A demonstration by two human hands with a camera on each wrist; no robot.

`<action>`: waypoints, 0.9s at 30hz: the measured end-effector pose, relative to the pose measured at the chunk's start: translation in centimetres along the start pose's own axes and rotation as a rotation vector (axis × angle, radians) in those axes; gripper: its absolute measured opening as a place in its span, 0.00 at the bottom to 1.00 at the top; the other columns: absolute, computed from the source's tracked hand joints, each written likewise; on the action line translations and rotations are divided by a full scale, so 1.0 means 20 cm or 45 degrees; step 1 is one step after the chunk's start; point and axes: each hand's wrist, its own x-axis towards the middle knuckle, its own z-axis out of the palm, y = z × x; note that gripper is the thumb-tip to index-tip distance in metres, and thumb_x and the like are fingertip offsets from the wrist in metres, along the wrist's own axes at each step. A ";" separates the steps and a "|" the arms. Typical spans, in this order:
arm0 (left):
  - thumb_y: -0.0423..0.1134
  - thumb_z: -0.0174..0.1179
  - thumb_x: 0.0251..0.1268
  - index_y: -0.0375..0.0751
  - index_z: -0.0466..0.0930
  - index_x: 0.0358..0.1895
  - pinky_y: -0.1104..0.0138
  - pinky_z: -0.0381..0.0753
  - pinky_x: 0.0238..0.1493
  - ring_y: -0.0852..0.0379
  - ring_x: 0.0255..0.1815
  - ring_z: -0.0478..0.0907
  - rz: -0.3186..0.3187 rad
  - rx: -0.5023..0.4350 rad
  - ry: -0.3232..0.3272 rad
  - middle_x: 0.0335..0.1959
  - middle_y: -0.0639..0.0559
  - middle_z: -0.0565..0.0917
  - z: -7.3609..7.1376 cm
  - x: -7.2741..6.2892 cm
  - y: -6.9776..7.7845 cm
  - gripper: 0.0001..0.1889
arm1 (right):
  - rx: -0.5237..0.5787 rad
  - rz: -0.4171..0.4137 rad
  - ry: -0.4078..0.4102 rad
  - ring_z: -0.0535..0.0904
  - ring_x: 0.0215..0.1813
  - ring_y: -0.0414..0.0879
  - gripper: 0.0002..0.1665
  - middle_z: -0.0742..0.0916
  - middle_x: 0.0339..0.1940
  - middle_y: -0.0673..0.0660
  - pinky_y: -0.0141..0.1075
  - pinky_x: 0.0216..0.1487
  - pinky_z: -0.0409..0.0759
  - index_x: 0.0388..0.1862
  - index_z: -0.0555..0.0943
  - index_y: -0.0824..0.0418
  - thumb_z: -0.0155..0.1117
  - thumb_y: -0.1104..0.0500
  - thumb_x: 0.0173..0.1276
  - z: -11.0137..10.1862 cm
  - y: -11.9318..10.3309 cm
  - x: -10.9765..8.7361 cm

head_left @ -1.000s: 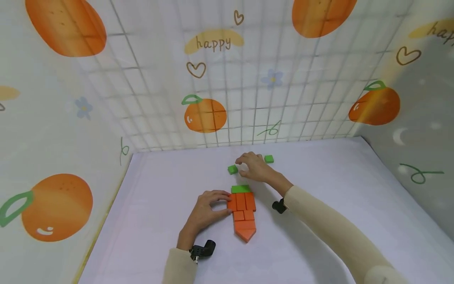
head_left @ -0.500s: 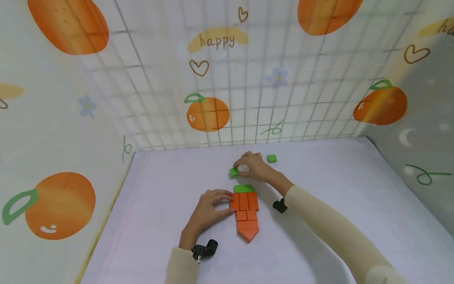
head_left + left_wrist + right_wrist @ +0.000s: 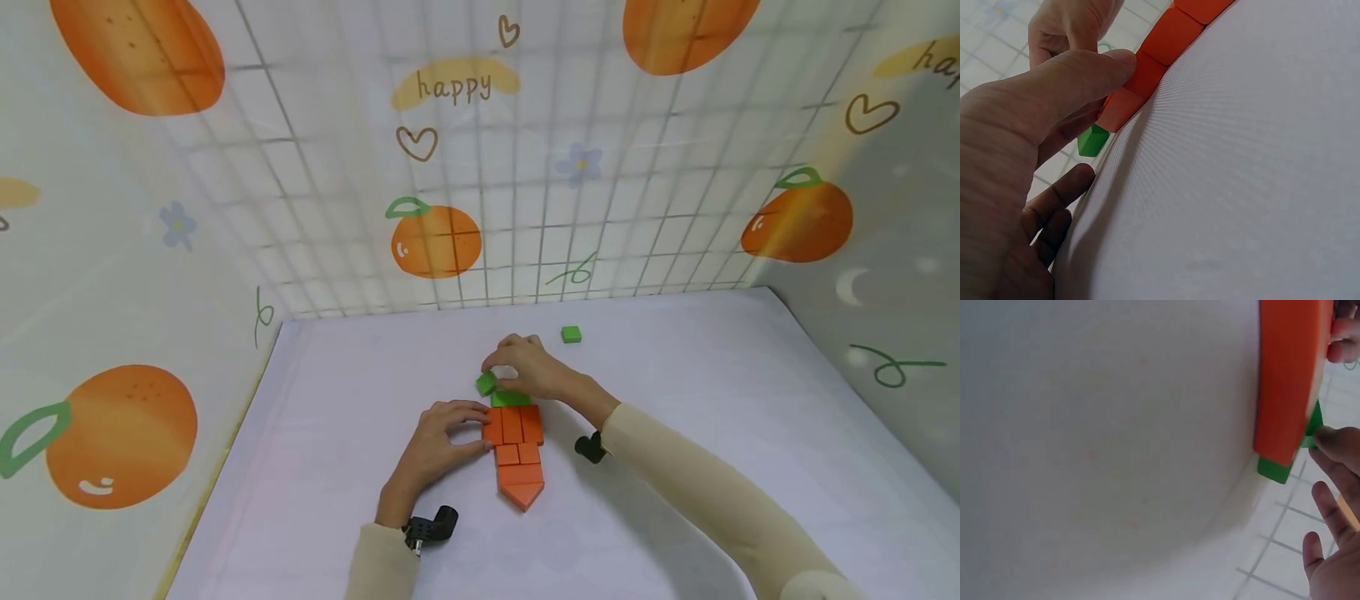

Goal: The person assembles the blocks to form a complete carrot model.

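My left hand (image 3: 442, 442) steadies the left side of a figure of flat orange blocks (image 3: 512, 427). Its thumb and index finger bracket the leftmost orange block at that block's two ends. In the left wrist view the left thumb (image 3: 1119, 59) presses against the orange side. Above the figure my right hand (image 3: 528, 367) pinches a small green square block (image 3: 486, 383) between thumb and index finger, turned at an angle. That block is beside the upper left corner of a green rectangular block (image 3: 512, 399), which tops the orange ones. The right fingers partly cover both green blocks.
Another small green block (image 3: 572, 334) lies farther back, right of the right hand. A pointed orange piece (image 3: 521, 497) forms the figure's near end. White cloth (image 3: 337, 375) covers the table, and a fruit-printed curtain (image 3: 330, 200) hangs behind.
My right hand has closed on the green square block and drawn it toward me, up to the green rectangular block. The left hand has stayed at the orange blocks.
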 end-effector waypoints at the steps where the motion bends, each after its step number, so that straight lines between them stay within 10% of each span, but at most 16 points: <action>1: 0.53 0.73 0.58 0.59 0.87 0.52 0.51 0.61 0.66 0.64 0.60 0.70 0.002 0.003 0.001 0.59 0.71 0.79 0.00 0.00 0.00 0.18 | 0.001 0.004 0.001 0.70 0.61 0.49 0.17 0.87 0.53 0.48 0.52 0.59 0.62 0.55 0.86 0.54 0.70 0.59 0.67 0.00 0.00 0.00; 13: 0.54 0.72 0.58 0.58 0.86 0.52 0.49 0.62 0.66 0.62 0.61 0.71 0.036 0.011 0.014 0.59 0.70 0.79 -0.01 0.01 0.02 0.18 | -0.043 0.057 0.061 0.71 0.64 0.52 0.18 0.85 0.56 0.50 0.55 0.60 0.62 0.58 0.83 0.56 0.66 0.63 0.70 -0.04 0.05 -0.09; 19: 0.55 0.72 0.58 0.58 0.87 0.52 0.51 0.61 0.67 0.64 0.61 0.70 0.011 0.021 0.013 0.59 0.71 0.79 -0.02 0.01 0.01 0.19 | -0.089 0.304 0.245 0.68 0.66 0.56 0.22 0.83 0.60 0.56 0.58 0.58 0.61 0.61 0.81 0.60 0.68 0.60 0.68 -0.13 0.23 -0.19; 27: 0.55 0.72 0.58 0.59 0.86 0.52 0.50 0.59 0.68 0.65 0.61 0.70 -0.010 -0.006 0.022 0.59 0.75 0.78 0.01 -0.01 0.00 0.19 | -0.077 0.628 0.228 0.60 0.72 0.61 0.33 0.74 0.71 0.62 0.59 0.62 0.56 0.71 0.70 0.62 0.68 0.60 0.68 -0.18 0.43 -0.28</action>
